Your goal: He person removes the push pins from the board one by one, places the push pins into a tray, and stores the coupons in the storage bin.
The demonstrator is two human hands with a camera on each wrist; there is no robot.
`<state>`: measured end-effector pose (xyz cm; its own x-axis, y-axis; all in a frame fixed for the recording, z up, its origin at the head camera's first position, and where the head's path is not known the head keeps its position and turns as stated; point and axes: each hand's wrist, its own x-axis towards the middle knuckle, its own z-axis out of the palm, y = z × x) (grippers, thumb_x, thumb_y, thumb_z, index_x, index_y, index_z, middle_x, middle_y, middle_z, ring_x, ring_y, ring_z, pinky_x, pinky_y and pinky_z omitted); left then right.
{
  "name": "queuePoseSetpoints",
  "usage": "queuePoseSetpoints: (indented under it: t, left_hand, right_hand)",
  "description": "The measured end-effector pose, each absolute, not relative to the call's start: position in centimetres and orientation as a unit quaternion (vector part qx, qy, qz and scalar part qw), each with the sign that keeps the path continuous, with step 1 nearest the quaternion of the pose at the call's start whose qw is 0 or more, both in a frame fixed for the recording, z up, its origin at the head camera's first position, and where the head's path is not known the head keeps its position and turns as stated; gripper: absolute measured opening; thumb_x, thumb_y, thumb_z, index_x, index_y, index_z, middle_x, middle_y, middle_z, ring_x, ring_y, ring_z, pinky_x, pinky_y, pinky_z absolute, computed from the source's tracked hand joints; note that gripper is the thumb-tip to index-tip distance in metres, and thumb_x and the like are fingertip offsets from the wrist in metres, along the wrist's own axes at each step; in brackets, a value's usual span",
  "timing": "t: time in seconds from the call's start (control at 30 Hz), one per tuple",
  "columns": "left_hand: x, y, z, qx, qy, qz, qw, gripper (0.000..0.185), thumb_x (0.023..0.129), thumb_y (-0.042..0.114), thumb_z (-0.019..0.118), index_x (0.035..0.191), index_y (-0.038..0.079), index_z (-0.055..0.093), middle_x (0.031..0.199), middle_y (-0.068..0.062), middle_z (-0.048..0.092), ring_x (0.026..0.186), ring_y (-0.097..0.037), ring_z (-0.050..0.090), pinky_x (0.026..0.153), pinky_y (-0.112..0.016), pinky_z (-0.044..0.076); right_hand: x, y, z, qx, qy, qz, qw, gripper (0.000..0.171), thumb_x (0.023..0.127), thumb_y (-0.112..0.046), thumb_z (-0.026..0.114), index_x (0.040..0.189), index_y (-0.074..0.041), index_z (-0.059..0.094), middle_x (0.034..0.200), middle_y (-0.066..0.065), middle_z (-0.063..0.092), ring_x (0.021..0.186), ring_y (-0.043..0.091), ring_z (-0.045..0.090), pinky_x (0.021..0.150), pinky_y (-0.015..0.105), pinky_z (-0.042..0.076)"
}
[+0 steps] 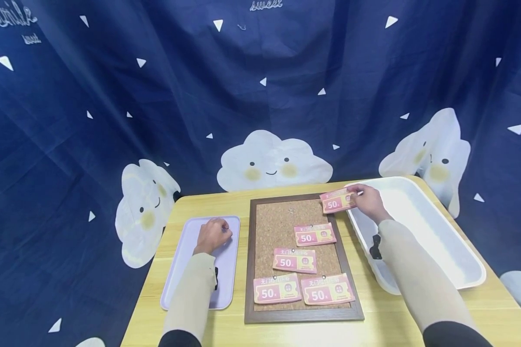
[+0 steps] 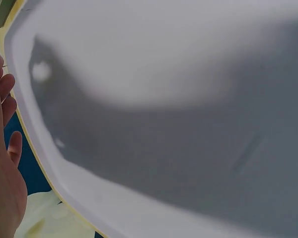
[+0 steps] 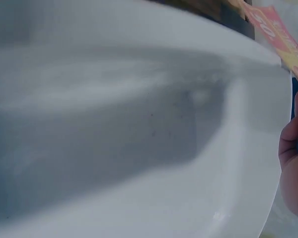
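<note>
A framed cork board [image 1: 282,226] lies in the middle of the wooden table, with several pink "50" coupons pinned on it, such as one [image 1: 314,234] near its centre. My right hand [image 1: 366,200] pinches another pink coupon [image 1: 337,200] at the board's far right corner, by the rim of a white bin [image 1: 434,236]. That coupon's edge [image 3: 283,37] also shows in the right wrist view. My left hand [image 1: 212,234] rests with curled fingers on a pale lilac tray [image 1: 180,270]. In the left wrist view a thin pin seems to sit at the fingertips [image 2: 2,82].
The white bin's inside [image 3: 114,124] fills the right wrist view and the lilac tray [image 2: 188,124] the left wrist view. A dark blue cloth with cloud prints [image 1: 273,164] hangs behind the table. The table's front edge [image 1: 373,332] is near my arms.
</note>
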<state>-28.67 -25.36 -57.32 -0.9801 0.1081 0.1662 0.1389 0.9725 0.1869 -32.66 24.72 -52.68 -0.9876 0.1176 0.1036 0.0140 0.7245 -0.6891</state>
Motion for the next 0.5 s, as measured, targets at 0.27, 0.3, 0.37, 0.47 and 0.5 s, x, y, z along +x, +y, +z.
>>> queuePoseSetpoints:
  t: [0.27, 0.3, 0.37, 0.47, 0.5]
  left_hand:
    - [-28.2, -25.7, -57.7, -0.057, -0.990, -0.102, 0.075, 0.014, 0.069, 0.031, 0.059, 0.075, 0.019, 0.062, 0.079, 0.004, 0.062, 0.076, -0.017, 0.054, 0.071, -0.040, 0.043]
    - [-28.1, -25.7, -57.7, -0.057, -0.991, -0.100, 0.074, 0.014, 0.069, 0.031, 0.059, 0.076, 0.020, 0.062, 0.079, 0.005, 0.062, 0.076, -0.017, 0.054, 0.072, -0.040, 0.043]
    - [-28.0, -25.7, -57.7, -0.056, -0.991, -0.099, 0.070, 0.014, 0.070, 0.032, 0.059, 0.077, 0.020, 0.062, 0.079, 0.005, 0.061, 0.076, -0.016, 0.054, 0.072, -0.040, 0.043]
    - [-27.8, -25.7, -57.7, -0.055, -0.992, -0.097, 0.066, 0.014, 0.070, 0.032, 0.059, 0.077, 0.020, 0.061, 0.079, 0.005, 0.061, 0.076, -0.016, 0.054, 0.073, -0.040, 0.043]
    - [-27.8, -25.7, -57.7, -0.054, -0.992, -0.096, 0.065, 0.014, 0.070, 0.032, 0.059, 0.077, 0.020, 0.061, 0.079, 0.004, 0.061, 0.076, -0.017, 0.055, 0.073, -0.040, 0.044]
  right_hand:
    - [-32.6, 25.2, -53.0, -0.045, -0.924, 0.372, 0.074, 0.028, 0.083, -0.010, 0.047, 0.105, -0.010, 0.063, 0.097, 0.014, 0.061, 0.079, 0.025, 0.054, 0.058, 0.027, 0.039]
    - [-32.6, 25.3, -53.1, -0.045, -0.923, 0.374, 0.075, 0.028, 0.082, -0.010, 0.047, 0.105, -0.009, 0.063, 0.097, 0.014, 0.061, 0.078, 0.025, 0.054, 0.058, 0.027, 0.039]
    - [-32.4, 25.5, -53.1, -0.046, -0.922, 0.377, 0.073, 0.028, 0.082, -0.010, 0.047, 0.104, -0.009, 0.063, 0.097, 0.014, 0.061, 0.077, 0.024, 0.054, 0.057, 0.027, 0.039]
    - [-32.2, 26.0, -53.3, -0.050, -0.922, 0.379, 0.064, 0.029, 0.080, -0.011, 0.047, 0.105, -0.009, 0.062, 0.094, 0.013, 0.061, 0.075, 0.024, 0.053, 0.055, 0.026, 0.039]
    - [-32.1, 26.2, -53.3, -0.053, -0.922, 0.379, 0.059, 0.030, 0.080, -0.012, 0.046, 0.105, -0.010, 0.062, 0.094, 0.013, 0.061, 0.074, 0.024, 0.053, 0.055, 0.026, 0.039]
